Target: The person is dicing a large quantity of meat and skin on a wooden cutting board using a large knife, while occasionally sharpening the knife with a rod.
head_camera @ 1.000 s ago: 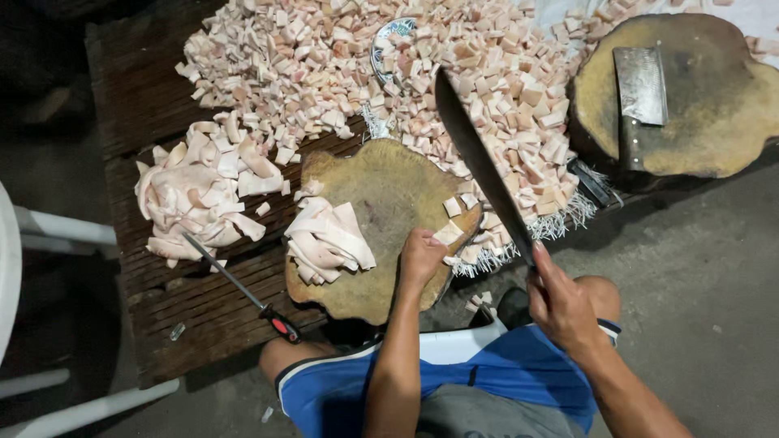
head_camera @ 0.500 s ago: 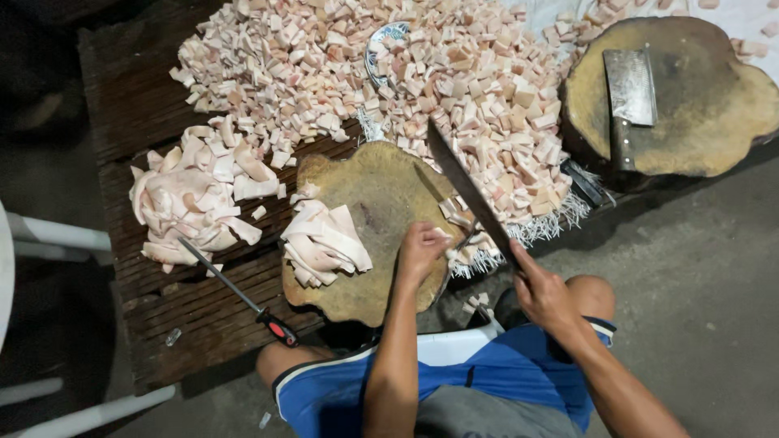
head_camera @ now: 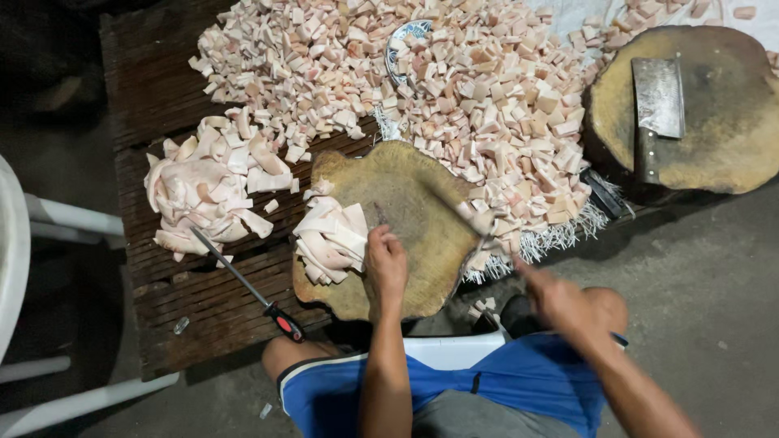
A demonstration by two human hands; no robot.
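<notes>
Big dark slatted wooden platform (head_camera: 203,324), one, carries nearly everything here. On it one wide heap of small pale pink cubed fat pieces (head_camera: 454,89), too many to count, spreading from the top left to the right edge. Two round yellowish wooden chopping blocks: the far one (head_camera: 722,154) at upper right, the near one (head_camera: 406,235) right in front of me. Two piles of uncut pale pork-skin slabs: the larger pile (head_camera: 203,186) on the slats at left, the smaller stack (head_camera: 329,239) on the near block's left side. One flat steel cleaver (head_camera: 657,105) lies on the far block, nobody touching it. One white plastic chair (head_camera: 32,268) at far left, partly out of view. One sharpening steel with a red and black handle (head_camera: 251,288) lies diagonally on the slats, its tip touching the larger slab pile. One blue patterned dish (head_camera: 406,40) half buried in the cubes.

My left hand (head_camera: 385,259) rests fist-like on the near block, knuckles curled, just beside the smaller stack; can't tell if anything sits under the fingers. My right hand (head_camera: 560,300) is wrapped tight around the handle of one long dark knife (head_camera: 462,211), blurred, blade low over the near block's right part, pointing up-left, edge of the cube heap touching it.
</notes>
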